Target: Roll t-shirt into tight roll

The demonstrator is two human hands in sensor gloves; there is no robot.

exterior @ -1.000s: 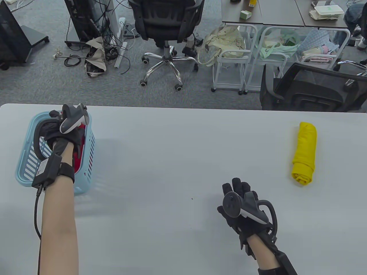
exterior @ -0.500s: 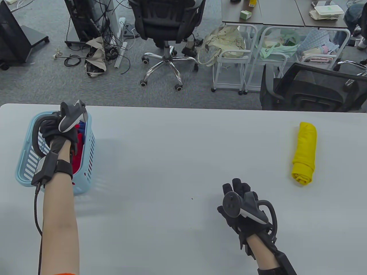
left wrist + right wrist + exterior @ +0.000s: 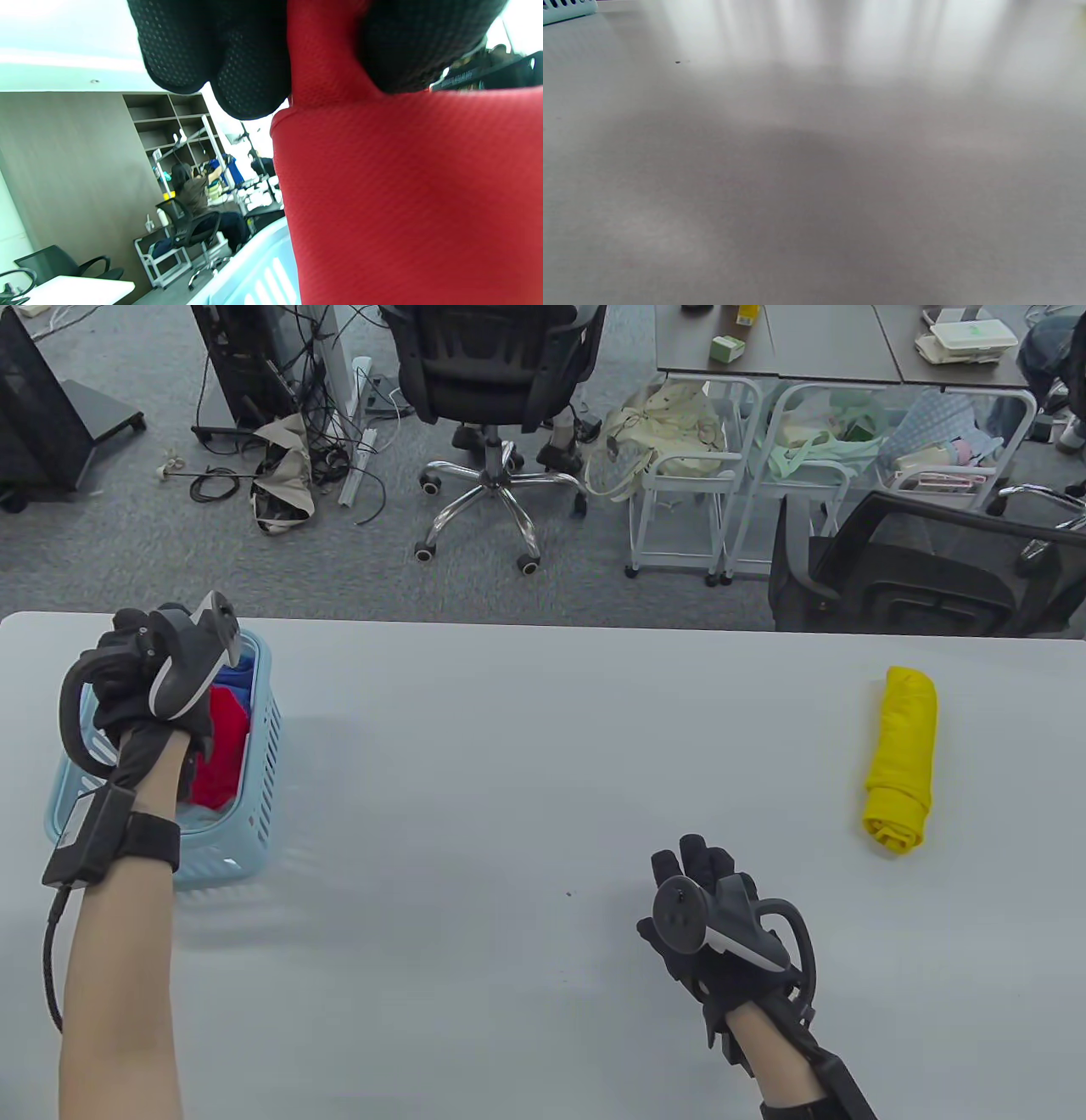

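Since a second ago, my left hand (image 3: pixel 157 687) has risen from the pale blue slotted plastic basket (image 3: pixel 259 806), fingers (image 3: pixel 237 63) clamped on the red mesh-knit t-shirt (image 3: pixel 222 746), now half drawn out; rolling not begun. Right hand (image 3: pixel 708 920): idle near the grey table (image 3: pixel 526 746), fingers relaxed, empty. Yellow rolled cloth (image 3: pixel 901 759): far right. Shirt's lower part hidden in the basket.

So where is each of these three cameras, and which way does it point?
Table view: overhead, looking down at the table; shows both forearms, left hand at the basket, right hand.
Left wrist view: at the wrist, tilted; gloved fingers pinch the red shirt.
Right wrist view: low over bare tabletop; no hand shows.
Shared: red shirt, basket.
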